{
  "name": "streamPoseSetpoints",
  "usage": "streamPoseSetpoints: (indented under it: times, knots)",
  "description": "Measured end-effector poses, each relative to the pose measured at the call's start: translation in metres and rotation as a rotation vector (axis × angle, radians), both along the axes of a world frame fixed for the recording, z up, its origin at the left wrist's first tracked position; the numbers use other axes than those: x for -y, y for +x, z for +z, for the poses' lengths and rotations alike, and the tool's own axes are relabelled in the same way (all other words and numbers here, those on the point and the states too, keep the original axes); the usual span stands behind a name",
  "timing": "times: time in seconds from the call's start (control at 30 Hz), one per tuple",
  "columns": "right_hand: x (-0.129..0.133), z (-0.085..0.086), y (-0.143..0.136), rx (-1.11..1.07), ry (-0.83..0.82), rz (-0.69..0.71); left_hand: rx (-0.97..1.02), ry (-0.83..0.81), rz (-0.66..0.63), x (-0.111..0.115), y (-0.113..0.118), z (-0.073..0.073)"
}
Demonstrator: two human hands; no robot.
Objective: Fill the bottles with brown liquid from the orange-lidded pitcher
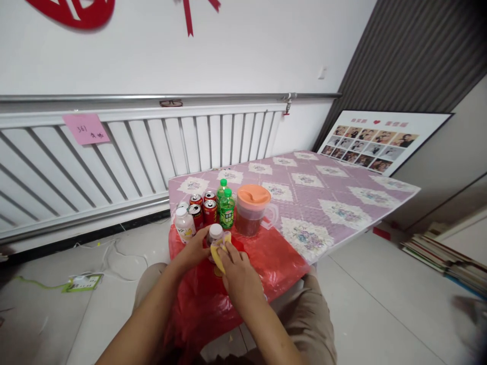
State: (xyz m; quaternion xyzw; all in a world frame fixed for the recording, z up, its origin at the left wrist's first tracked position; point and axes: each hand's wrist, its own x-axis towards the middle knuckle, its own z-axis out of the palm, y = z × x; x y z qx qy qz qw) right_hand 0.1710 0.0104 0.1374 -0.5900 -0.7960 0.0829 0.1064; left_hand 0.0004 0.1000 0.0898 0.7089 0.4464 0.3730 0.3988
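My left hand [195, 249] is closed around the side of a small bottle with a white cap [216, 231]. In my right hand [240, 271] is a yellow cloth [217, 256], pressed against the same bottle; the fingers hide much of the bottle's body. Just beyond my left hand stands a white bottle [184, 224] with a white cap. Several drink cans [210, 211] are grouped behind it. Two green bottles [227, 210] with green caps stand beside the cans. To their right is a clear pitcher [249, 221] with an orange lid, partly filled with brownish liquid.
A red plastic bag [272, 253] covers the near part of the table and hangs over my lap. The floral tablecloth [304, 180] stretches right, toward a leaning photo board [384, 142]. A white radiator [152, 152] runs along the wall; a power strip [82, 282] lies on the floor.
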Motion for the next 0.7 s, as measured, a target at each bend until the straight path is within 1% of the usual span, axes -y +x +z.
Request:
streamPoseSetpoints:
  times: [0.1, 0.17, 0.23, 0.27, 0.33, 0.4, 0.5, 0.6, 0.7]
  knots:
    - [0.010, -0.004, 0.007, -0.137, -0.052, 0.103, -0.012, -0.012, -0.071, -0.002, -0.004, 0.009]
    - [0.014, -0.009, 0.021, -0.281, -0.061, 0.165, -0.028, 0.022, -0.045, -0.001, -0.004, 0.009]
    - [0.014, -0.012, 0.037, -0.419, -0.031, 0.177, -0.045, 0.057, 0.057, 0.002, -0.002, 0.005]
    - [0.012, -0.013, 0.046, -0.471, 0.002, 0.155, -0.054, 0.072, 0.129, 0.004, 0.001, 0.002]
    - [0.002, -0.012, 0.059, -0.525, 0.091, 0.069, -0.076, 0.104, 0.274, 0.009, 0.009, -0.006]
    - [-0.011, -0.009, 0.065, -0.512, 0.171, -0.033, -0.099, 0.147, 0.377, 0.013, 0.018, -0.012]
    - [-0.033, -0.001, 0.058, -0.403, 0.194, -0.112, -0.131, 0.189, 0.449, 0.017, 0.030, -0.016]
    - [-0.049, 0.004, 0.040, -0.265, 0.140, -0.095, -0.138, 0.198, 0.446, 0.017, 0.034, -0.018]
    - [-0.061, 0.004, 0.024, -0.207, 0.102, -0.055, -0.116, 0.196, 0.378, 0.014, 0.031, -0.018]
